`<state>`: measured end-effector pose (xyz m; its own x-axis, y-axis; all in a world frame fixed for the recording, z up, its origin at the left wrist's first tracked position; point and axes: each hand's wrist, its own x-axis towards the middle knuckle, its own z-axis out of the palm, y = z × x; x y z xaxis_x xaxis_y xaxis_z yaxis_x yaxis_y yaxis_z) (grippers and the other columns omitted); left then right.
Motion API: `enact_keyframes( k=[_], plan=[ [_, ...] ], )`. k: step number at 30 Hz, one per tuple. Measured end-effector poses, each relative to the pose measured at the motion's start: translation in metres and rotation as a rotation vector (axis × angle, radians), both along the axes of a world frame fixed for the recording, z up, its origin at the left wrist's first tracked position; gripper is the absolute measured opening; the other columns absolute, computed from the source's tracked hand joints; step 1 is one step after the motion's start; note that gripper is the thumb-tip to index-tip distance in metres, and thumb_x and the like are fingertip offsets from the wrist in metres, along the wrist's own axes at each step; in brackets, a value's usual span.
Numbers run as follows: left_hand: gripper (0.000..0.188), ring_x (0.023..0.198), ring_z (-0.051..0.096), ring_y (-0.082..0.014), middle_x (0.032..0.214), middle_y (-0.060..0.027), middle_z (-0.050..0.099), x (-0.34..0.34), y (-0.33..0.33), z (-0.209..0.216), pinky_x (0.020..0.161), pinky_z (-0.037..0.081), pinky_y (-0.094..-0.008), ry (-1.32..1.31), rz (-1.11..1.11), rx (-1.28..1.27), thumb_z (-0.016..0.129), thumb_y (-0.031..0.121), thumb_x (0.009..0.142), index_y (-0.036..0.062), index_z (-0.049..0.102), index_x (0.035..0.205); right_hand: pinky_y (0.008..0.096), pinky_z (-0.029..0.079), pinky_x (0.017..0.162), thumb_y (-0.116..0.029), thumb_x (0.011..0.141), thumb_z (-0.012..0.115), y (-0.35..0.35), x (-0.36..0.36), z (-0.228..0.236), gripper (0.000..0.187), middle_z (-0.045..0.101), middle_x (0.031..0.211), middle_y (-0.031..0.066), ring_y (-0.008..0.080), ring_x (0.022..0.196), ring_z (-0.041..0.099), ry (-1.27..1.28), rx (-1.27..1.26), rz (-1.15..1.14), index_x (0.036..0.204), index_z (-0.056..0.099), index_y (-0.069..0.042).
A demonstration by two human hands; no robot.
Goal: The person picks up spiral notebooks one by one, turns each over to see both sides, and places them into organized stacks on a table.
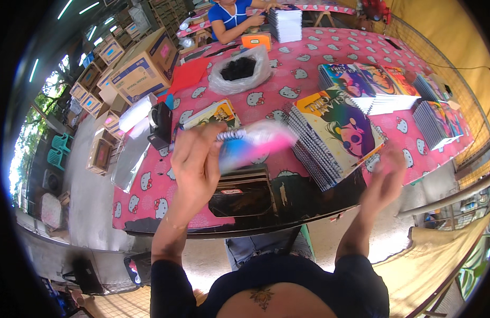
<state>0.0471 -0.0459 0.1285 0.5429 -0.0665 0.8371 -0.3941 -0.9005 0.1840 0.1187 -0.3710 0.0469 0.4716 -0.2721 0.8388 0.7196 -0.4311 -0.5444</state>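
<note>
Closed round the coiled edge of a spiral notebook (255, 142), my left hand (194, 159) holds it tilted over the table; its pink and blue cover is smeared by motion. My right hand (385, 177) is blurred and raised at the right, beside a tall stack of spiral notebooks (343, 135) with a yellow and purple illustrated cover on top. I cannot make out its fingers. Behind my left hand lies another notebook (216, 114) with a yellow and orange cover. A black case (241, 193) sits at the table's near edge, below the held notebook.
More notebook stacks (372, 87) stand at the right on the pink patterned table (303, 53). A clear plastic bag (239, 69) with black contents lies farther back. Left are a black device (160, 126) and cardboard boxes (144, 69). Across the table sits a person in blue (232, 21) beside a notebook stack.
</note>
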Motion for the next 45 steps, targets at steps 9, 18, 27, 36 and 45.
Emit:
enact_keyframes(
  k=[9, 18, 27, 36, 45],
  plan=[
    [0.039, 0.125, 0.063, -0.0282, 0.129, -0.0094, 0.067, 0.134, -0.100, -0.079, 0.113, 0.042, -0.0497, 0.208, -0.755, 0.202, 0.069, 0.004, 0.085, 0.0121, 0.070, 0.123, 0.0321, 0.049, 0.096, -0.015, 0.102, 0.061, -0.082, 0.080, -0.050, 0.036, 0.069, 0.120, 0.0104, 0.0152, 0.102, 0.065, 0.587, 0.159, 0.261, 0.133, 0.062, 0.004],
    [0.036, 0.105, 0.069, -0.0341, 0.119, -0.0187, 0.069, 0.161, 0.023, -0.074, 0.086, 0.056, -0.0422, 0.508, -0.268, -0.055, 0.069, 0.021, 0.093, 0.0045, 0.068, 0.125, 0.0392, 0.044, 0.106, -0.012, 0.103, 0.052, -0.059, 0.030, -0.081, 0.031, 0.061, 0.122, 0.0159, 0.0257, 0.118, 0.056, 0.053, 0.266, -0.216, 0.129, 0.058, 0.005],
    [0.081, 0.147, 0.033, -0.0449, 0.157, -0.0255, 0.035, 0.155, 0.177, -0.203, 0.118, 0.029, -0.0588, 0.654, 0.216, 0.475, 0.068, 0.047, 0.092, 0.0135, 0.035, 0.158, 0.0372, 0.044, 0.071, -0.005, 0.083, 0.071, 0.050, -0.063, -0.149, 0.024, 0.060, 0.096, 0.0074, 0.0260, 0.084, 0.058, 0.312, -0.348, 0.253, 0.107, 0.067, -0.008],
    [0.044, 0.131, 0.053, -0.0385, 0.140, -0.0178, 0.057, 0.165, 0.172, -0.226, 0.110, 0.042, -0.0496, 0.413, 0.086, 0.359, 0.073, 0.019, 0.090, 0.0149, 0.065, 0.134, 0.0350, 0.044, 0.065, -0.008, 0.078, 0.075, 0.064, -0.059, -0.154, 0.026, 0.062, 0.092, -0.0001, 0.0207, 0.075, 0.059, 0.375, -0.472, 0.167, 0.102, 0.070, -0.016],
    [0.038, 0.125, 0.057, -0.0371, 0.134, -0.0148, 0.062, 0.180, 0.142, -0.214, 0.104, 0.047, -0.0481, 0.448, 0.030, 0.228, 0.077, 0.015, 0.084, 0.0076, 0.069, 0.121, 0.0335, 0.043, 0.062, -0.010, 0.075, 0.075, 0.067, -0.057, -0.158, 0.025, 0.064, 0.092, -0.0031, 0.0172, 0.073, 0.060, 0.349, -0.531, 0.106, 0.099, 0.073, -0.017]
  ],
)
